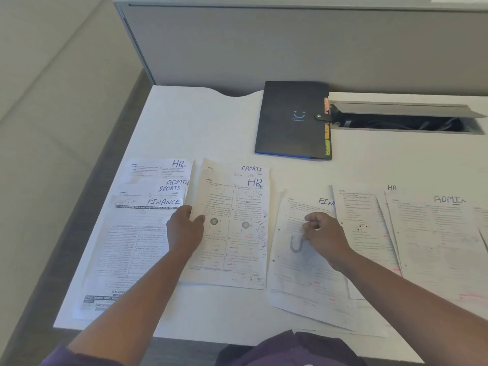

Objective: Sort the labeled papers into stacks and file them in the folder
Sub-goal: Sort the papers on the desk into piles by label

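while the left hand [184,231] pinches the left edge of the hr sheet [232,225], the right hand [323,232] hovers loosely curled, holding nothing, over the finance sheet [303,260] just right of it. beyond the hr sheet lies the closed dark folder [290,120] with coloured tabs.

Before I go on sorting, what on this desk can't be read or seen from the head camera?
- Finance sheet: label cut short by the overlapping HR sheet.
- Far-right papers: cropped by the frame edge.
- Printed text on every sheet: too small and blurred.
- Folder: closed, contents hidden.
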Motion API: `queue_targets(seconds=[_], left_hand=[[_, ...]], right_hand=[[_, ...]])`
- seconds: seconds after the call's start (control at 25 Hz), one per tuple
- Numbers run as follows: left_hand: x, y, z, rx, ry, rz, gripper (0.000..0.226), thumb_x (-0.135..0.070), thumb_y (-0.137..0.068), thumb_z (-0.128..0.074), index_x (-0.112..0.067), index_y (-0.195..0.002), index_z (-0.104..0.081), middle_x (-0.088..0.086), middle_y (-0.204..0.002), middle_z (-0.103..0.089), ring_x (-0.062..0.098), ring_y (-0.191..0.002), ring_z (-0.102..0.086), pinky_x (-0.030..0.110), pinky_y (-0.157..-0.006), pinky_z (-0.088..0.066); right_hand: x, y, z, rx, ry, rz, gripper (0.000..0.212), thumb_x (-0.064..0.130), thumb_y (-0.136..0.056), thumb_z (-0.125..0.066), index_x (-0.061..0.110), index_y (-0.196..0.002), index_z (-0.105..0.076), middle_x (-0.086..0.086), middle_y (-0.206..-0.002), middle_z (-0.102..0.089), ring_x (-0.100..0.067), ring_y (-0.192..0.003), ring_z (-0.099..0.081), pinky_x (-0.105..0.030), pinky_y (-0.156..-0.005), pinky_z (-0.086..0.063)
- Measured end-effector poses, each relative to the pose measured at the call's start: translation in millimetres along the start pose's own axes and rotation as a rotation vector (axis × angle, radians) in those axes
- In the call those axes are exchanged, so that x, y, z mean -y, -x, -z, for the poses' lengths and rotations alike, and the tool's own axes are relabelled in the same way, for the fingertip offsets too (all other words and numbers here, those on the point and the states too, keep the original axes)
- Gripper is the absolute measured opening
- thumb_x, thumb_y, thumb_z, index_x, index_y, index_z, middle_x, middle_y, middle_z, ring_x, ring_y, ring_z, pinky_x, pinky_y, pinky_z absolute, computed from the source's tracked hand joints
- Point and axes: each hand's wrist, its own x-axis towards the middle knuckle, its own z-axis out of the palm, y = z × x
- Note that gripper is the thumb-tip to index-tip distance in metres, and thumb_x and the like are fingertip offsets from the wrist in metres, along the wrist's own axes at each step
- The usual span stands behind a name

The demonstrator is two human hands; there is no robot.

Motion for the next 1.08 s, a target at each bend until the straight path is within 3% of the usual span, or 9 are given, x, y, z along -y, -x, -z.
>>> queue_targets(seconds=[0.08,0.12,0.24,0.36,0.48,0.6,0.84,1.08], left_hand=[[1,12,-2,-0.075,-0.097,-0.082,0.055,-0.022,-0.092,-0.077,-0.014,-0.141,-0.055,0.005,-0.144,-0.056,0.031,-0.129,-0.056,0.045,-0.101,-0.048],[0,21,-4,-0.124,-0.124,-0.162,0.063,-0.022,-0.090,-0.078,-0.017,-0.146,-0.049,0.002,-0.152,-0.048,0.029,-0.133,-0.049,0.047,-0.104,-0.046],[-11,57,-32,-0.046,-0.064,-0.393,0.059,-0.019,-0.091,-0.078,-0.020,-0.144,-0.053,-0.002,-0.145,-0.050,0.016,-0.118,-0.051,0.040,-0.102,-0.049],[-31,99,-72,0.226,-0.085,-0.326,0.059,-0.025,-0.092,-0.079,-0.017,-0.145,-0.056,0.002,-0.145,-0.056,0.013,-0.108,-0.061,0.033,-0.098,-0.052],[-47,128,-106,0.359,-0.293,-0.280,0.074,-0.039,-0.091,-0.079,-0.017,-0.153,-0.046,0.002,-0.156,-0.047,0.021,-0.134,-0.053,0.039,-0.113,-0.042],[-66,145,-125,0.337,-0.417,-0.285,0.081,-0.046,-0.089,-0.078,-0.016,-0.154,-0.042,0.003,-0.157,-0.042,0.027,-0.142,-0.042,0.042,-0.115,-0.037],[-89,159,-146,0.269,-0.517,-0.198,0.084,-0.039,-0.077,-0.089,-0.013,-0.142,-0.043,0.009,-0.139,-0.045,0.034,-0.130,-0.042,0.044,-0.100,-0.042],[-99,159,-150,0.229,-0.531,-0.139,0.088,-0.034,-0.067,-0.097,-0.009,-0.133,-0.045,0.012,-0.133,-0.045,0.035,-0.128,-0.043,0.044,-0.099,-0.044]], right_hand=[[-8,3,16,-0.026,-0.010,-0.007,0.014,0.016,-0.098,-0.063,0.030,-0.099,-0.065,-0.002,-0.099,-0.071,-0.023,-0.087,-0.075,-0.032,-0.062,-0.056],[-11,3,23,-0.033,-0.016,-0.011,0.014,0.015,-0.097,-0.063,0.029,-0.098,-0.065,-0.002,-0.098,-0.072,-0.022,-0.086,-0.075,-0.030,-0.060,-0.054],[-26,6,50,-0.022,-0.002,0.005,0.017,0.014,-0.096,-0.065,0.031,-0.095,-0.065,-0.001,-0.095,-0.072,-0.021,-0.086,-0.074,-0.028,-0.066,-0.054],[-46,6,88,0.007,0.044,0.024,0.015,0.017,-0.095,-0.067,0.032,-0.096,-0.065,0.002,-0.097,-0.070,-0.022,-0.088,-0.072,-0.027,-0.068,-0.051],[-66,5,127,0.087,0.114,0.026,0.013,0.023,-0.093,-0.068,0.033,-0.100,-0.065,0.003,-0.098,-0.070,-0.020,-0.088,-0.070,-0.025,-0.068,-0.049],[-78,3,152,0.218,0.154,0.073,0.014,0.028,-0.094,-0.068,0.033,-0.106,-0.064,0.004,-0.097,-0.069,-0.014,-0.081,-0.067,-0.023,-0.067,-0.052],[-87,-6,163,0.435,0.143,0.096,0.031,0.017,-0.093,-0.073,0.018,-0.122,-0.063,0.005,-0.087,-0.053,-0.008,-0.078,-0.054,-0.017,-0.072,-0.047],[-84,-9,166,0.500,0.215,0.113,0.046,0.010,-0.090,-0.077,0.018,-0.131,-0.057,0.004,-0.091,-0.058,-0.012,-0.080,-0.055,-0.024,-0.071,-0.048]])
